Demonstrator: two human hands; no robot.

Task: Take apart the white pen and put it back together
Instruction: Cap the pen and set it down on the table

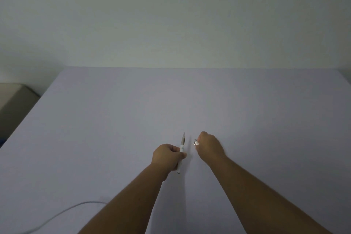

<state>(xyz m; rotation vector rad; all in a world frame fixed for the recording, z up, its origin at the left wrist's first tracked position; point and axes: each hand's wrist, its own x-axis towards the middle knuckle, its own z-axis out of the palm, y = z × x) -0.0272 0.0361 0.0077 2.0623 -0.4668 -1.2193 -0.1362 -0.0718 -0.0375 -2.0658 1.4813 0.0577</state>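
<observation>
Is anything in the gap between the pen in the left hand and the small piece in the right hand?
Nothing visible. The pen in the left hand and the small silvery piece in the right hand have only bare table between them.

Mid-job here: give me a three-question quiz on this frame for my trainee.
1. True or false: the left hand grips the pen body, tip pointing away from the person.
2. What does the right hand hold? A) small silvery piece B) spring C) nothing
3. Fill in: a pale ___ lies on the table, near left.

Key: 1 true; 2 A; 3 cable.
</observation>
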